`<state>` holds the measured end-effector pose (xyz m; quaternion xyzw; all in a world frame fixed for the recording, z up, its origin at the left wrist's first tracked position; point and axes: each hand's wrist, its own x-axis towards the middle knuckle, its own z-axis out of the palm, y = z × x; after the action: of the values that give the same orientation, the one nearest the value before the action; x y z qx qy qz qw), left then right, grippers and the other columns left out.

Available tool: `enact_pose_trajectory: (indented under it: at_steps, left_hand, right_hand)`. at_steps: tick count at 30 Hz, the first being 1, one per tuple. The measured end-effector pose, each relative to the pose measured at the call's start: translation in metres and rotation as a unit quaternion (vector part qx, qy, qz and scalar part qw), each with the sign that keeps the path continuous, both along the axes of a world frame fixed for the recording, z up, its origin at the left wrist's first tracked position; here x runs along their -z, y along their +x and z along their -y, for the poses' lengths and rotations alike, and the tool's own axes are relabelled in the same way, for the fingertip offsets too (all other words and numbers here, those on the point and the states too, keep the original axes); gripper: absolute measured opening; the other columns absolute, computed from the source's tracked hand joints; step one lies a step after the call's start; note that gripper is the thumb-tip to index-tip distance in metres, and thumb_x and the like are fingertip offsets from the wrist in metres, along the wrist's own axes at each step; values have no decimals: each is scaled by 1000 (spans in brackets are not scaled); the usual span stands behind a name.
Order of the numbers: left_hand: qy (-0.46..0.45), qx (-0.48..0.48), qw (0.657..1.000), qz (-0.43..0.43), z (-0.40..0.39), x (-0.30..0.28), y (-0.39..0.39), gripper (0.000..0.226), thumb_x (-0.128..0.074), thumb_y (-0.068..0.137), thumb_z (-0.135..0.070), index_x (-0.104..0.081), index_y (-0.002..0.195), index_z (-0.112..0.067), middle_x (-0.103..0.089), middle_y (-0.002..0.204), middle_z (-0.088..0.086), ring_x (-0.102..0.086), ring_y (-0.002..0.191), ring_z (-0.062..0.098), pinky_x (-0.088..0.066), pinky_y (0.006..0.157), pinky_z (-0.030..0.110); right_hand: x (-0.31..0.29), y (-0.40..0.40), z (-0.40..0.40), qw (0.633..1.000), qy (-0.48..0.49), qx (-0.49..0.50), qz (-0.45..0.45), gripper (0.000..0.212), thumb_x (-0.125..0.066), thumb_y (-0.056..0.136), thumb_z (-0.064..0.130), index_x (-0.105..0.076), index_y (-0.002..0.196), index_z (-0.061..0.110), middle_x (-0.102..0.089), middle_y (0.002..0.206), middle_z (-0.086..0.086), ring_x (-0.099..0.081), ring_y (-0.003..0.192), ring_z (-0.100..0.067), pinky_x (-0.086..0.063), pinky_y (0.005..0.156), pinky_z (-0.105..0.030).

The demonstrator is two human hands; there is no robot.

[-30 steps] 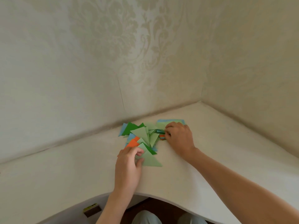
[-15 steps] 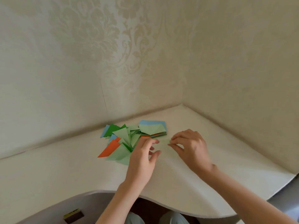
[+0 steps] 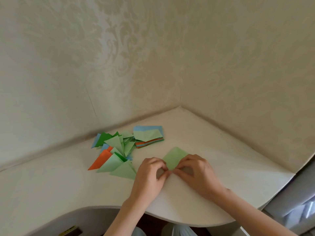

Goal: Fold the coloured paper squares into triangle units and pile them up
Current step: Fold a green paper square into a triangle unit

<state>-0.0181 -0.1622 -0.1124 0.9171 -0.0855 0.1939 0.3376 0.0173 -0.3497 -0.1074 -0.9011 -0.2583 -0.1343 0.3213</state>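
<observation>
Both hands, left hand (image 3: 150,174) and right hand (image 3: 196,171), pinch the light green square (image 3: 173,156) just right of the triangle pile (image 3: 117,150); no writing is legible anywhere.

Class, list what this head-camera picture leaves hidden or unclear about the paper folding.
- Near corner of the light green square: covered by the fingers of the left hand and right hand; any crease there is unseen.
- Stack of unfolded squares: sheet count too fine to tell.
- Pile of triangles: overlapping, lower units hidden.
- Dark object: cut off by the bottom edge.
</observation>
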Motion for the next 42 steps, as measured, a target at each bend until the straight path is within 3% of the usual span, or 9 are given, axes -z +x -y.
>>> enact_pose_trajectory:
  at_steps: [8, 10, 15, 18, 25, 28, 31, 36, 42]
  left_hand:
    - [-3, -52, 999, 1, 12, 0, 4, 14, -75, 75, -24, -61, 72, -27, -56, 84, -18, -49, 85, 6, -42, 76, 24]
    - [-15, -53, 998, -9, 13, 0, 4, 14, -75, 75, -25, -62, 73, -27, -55, 84, -19, -48, 86, 5, -41, 78, 24]
    - [-34, -44, 998, -39, 10, -2, 7, 11, -75, 76, -22, -66, 77, -26, -56, 86, -19, -49, 89, 6, -38, 81, 20]
    - [-48, -30, 997, -48, 5, -5, 7, 11, -75, 75, -16, -68, 80, -24, -59, 85, -18, -51, 89, 6, -33, 78, 7]
    - [-23, 6, 997, -78, -2, -13, 3, 26, -63, 80, -6, -66, 96, -27, -59, 97, -18, -49, 96, 3, -28, 81, 0]
    - [4, 37, 995, -95, -6, -18, 2, 42, -54, 77, -2, -62, 108, -29, -55, 106, -20, -44, 103, 1, -26, 84, -1]
    - [14, 50, 995, -84, -6, -17, -2, 48, -52, 74, 1, -60, 112, -26, -54, 111, -20, -42, 107, 2, -24, 87, -1]
    - [62, 53, 997, -5, -8, -12, -2, 36, -63, 77, -1, -64, 107, -22, -59, 108, -14, -48, 106, 6, -33, 91, 9]
    - [117, 68, 989, 52, 0, -13, -7, 9, -62, 83, -15, -69, 87, -19, -63, 85, -10, -55, 82, 13, -49, 71, 32]
  right_hand:
    - [-5, 7, -6, 996, 23, 21, -87, 20, -74, 72, 48, -70, 82, 30, -64, 82, 19, -57, 80, -1, -43, 74, -15]
    - [-7, 7, -7, 992, 33, 32, -122, 21, -79, 70, 44, -67, 83, 33, -61, 81, 19, -54, 78, 1, -40, 70, -9]
    - [-15, 16, -9, 980, 13, 17, -197, 23, -81, 70, 31, -63, 83, 36, -62, 81, 16, -52, 74, 2, -41, 72, -13]
    - [-20, 21, -2, 975, 13, -10, -223, 21, -79, 72, 22, -67, 85, 32, -66, 88, 9, -52, 75, 1, -39, 66, -6]
    - [-22, 16, 5, 978, -3, -37, -207, 17, -75, 78, 30, -68, 93, 35, -63, 95, 11, -55, 86, 1, -39, 76, -6]
    - [-14, 8, -7, 989, -63, 0, -135, 16, -66, 83, 45, -67, 96, 35, -54, 97, 12, -52, 92, -4, -38, 84, -22]
    - [-8, 5, -11, 990, -92, 2, -108, 13, -55, 91, 40, -64, 97, 32, -47, 99, 15, -45, 96, -6, -32, 85, -30]
    - [-22, 10, 2, 987, -33, -70, -142, 7, -54, 94, 29, -59, 89, 28, -54, 95, 18, -51, 83, 1, -39, 79, -25]
    - [-21, 8, 18, 992, -37, -103, -64, 13, -67, 84, 36, -64, 93, 26, -60, 97, 19, -58, 90, 1, -46, 84, -23]
